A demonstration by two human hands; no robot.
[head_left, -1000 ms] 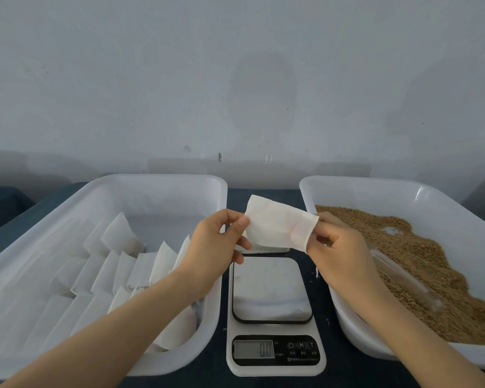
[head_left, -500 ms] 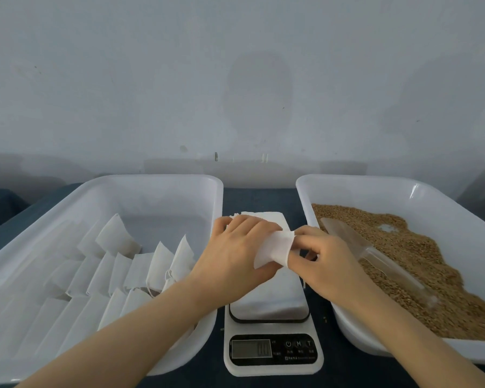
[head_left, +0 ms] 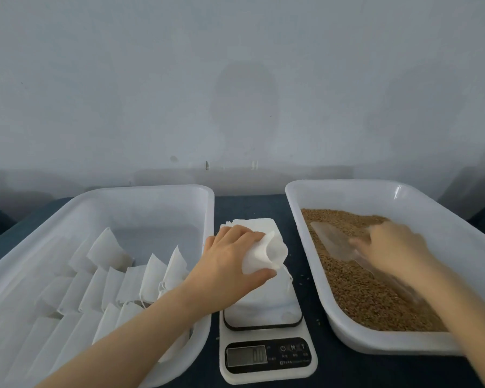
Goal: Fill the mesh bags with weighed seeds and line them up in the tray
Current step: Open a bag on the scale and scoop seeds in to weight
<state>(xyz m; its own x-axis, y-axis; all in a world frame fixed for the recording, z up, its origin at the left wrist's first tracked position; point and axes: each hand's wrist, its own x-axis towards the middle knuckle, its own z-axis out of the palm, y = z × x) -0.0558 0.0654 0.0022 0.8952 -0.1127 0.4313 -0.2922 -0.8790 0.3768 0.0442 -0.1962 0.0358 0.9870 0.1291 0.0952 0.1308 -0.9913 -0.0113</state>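
One wide-angle camera on your head, looking forward and down, close over the table (head_left: 248,205), scale (head_left: 268,357) centred near the bottom edge, left tray (head_left: 140,191) and right tray (head_left: 347,184) flanking it, wall (head_left: 235,79) filling the upper half.

two trays, left tray (head_left: 151,189) and right tray (head_left: 347,182); two hands, left hand (head_left: 233,261) and right hand (head_left: 392,247); one scale (head_left: 269,359); one clear scoop (head_left: 331,239); one opened mesh bag (head_left: 263,256); lined-up bags (head_left: 129,281) overlap past exact counting
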